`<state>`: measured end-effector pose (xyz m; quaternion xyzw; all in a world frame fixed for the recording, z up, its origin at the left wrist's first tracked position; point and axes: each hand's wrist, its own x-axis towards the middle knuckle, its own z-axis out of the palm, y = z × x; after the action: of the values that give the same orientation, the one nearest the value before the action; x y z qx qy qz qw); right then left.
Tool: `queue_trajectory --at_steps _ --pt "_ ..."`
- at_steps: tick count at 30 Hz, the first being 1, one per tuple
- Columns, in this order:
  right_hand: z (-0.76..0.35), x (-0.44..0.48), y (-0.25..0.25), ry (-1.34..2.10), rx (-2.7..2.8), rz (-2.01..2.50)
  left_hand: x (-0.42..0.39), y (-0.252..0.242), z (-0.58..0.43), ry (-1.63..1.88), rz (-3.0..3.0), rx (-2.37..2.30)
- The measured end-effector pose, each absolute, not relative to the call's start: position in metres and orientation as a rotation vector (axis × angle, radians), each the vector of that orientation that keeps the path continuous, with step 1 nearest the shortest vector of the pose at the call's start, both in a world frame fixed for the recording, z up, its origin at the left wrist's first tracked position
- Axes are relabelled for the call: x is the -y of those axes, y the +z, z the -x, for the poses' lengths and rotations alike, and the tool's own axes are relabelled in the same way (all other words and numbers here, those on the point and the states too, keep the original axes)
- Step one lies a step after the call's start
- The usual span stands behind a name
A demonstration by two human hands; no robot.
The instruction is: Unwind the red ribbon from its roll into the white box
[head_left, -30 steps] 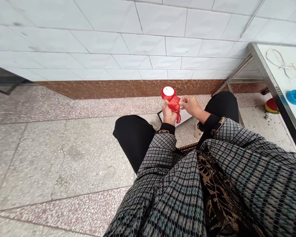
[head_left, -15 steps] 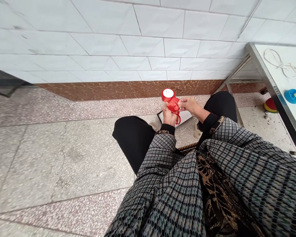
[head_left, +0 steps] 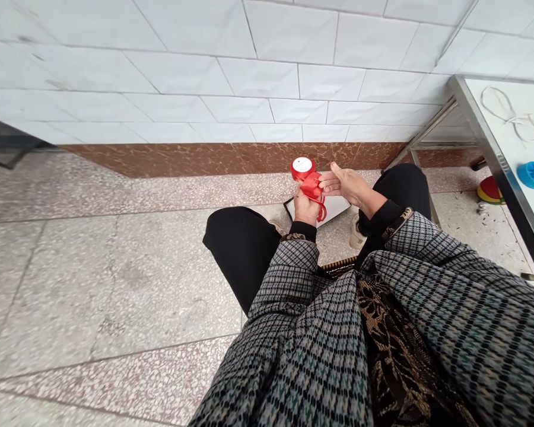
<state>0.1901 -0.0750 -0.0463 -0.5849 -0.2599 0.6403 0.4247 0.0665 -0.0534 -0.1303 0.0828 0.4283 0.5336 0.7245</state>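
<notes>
In the head view, my left hand (head_left: 307, 209) is closed around a red ribbon (head_left: 311, 185), which is bunched into a wide loop over the fingers. A thin red strand hangs down beside the wrist. Just beyond the fingertips is a ribbon spool (head_left: 303, 168) with a round white label; whether the hand grips it too is hidden. My right hand (head_left: 345, 185) is open at the right of the ribbon, thumb raised and fingers stretched out, their tips at the ribbon's edge.
A white dark-edged board (head_left: 333, 212) lies on the floor below my hands, between my shoes. On the right, a metal-edged table (head_left: 498, 148) bears a white cord (head_left: 527, 124) and a blue round thing (head_left: 533, 175) with a yellow stick. A tiled wall (head_left: 267, 77) stands ahead.
My right hand has let go of the ribbon, opened its fingers and drawn slightly right. My left hand keeps its hold, nearly still.
</notes>
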Motion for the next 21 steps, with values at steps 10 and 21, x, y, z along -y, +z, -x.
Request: queue_trajectory --at_steps 10,21 --pt "-0.197 0.079 -0.042 1.607 0.895 1.454 0.049 -0.130 -0.061 1.255 -0.203 -0.780" --pt "-0.202 0.067 -0.063 1.057 1.463 1.625 0.048 -0.133 -0.067 1.304 -0.136 -0.787"
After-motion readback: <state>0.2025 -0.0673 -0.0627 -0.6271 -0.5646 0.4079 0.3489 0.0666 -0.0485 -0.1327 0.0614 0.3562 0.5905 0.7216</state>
